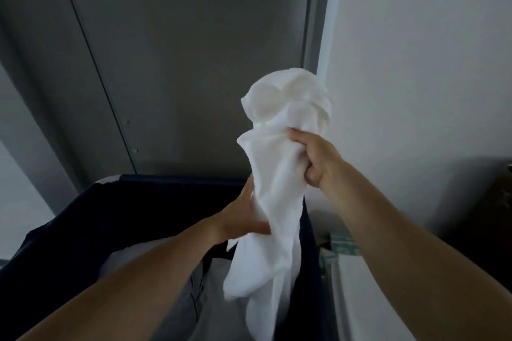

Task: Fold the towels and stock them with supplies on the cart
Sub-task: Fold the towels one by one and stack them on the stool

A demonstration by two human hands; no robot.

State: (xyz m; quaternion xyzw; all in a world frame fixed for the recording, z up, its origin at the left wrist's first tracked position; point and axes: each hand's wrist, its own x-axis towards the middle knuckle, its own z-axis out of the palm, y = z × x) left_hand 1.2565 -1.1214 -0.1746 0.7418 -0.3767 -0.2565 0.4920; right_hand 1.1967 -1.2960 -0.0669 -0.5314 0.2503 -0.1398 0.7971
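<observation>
The dark blue bin sits at your lower left with pale grey linen lying inside, and the grey door rises behind it. Your left hand grips the towel low down, thumb against the cloth and fingers hidden behind it. The towel is white, bunched into a twisted rope, and held upright in the air above the bin, its top crumpled into a ball and its tail hanging down. Your right hand clenches it higher up. The white wall stands to the right.

White towel, navy bin, grey door.
</observation>
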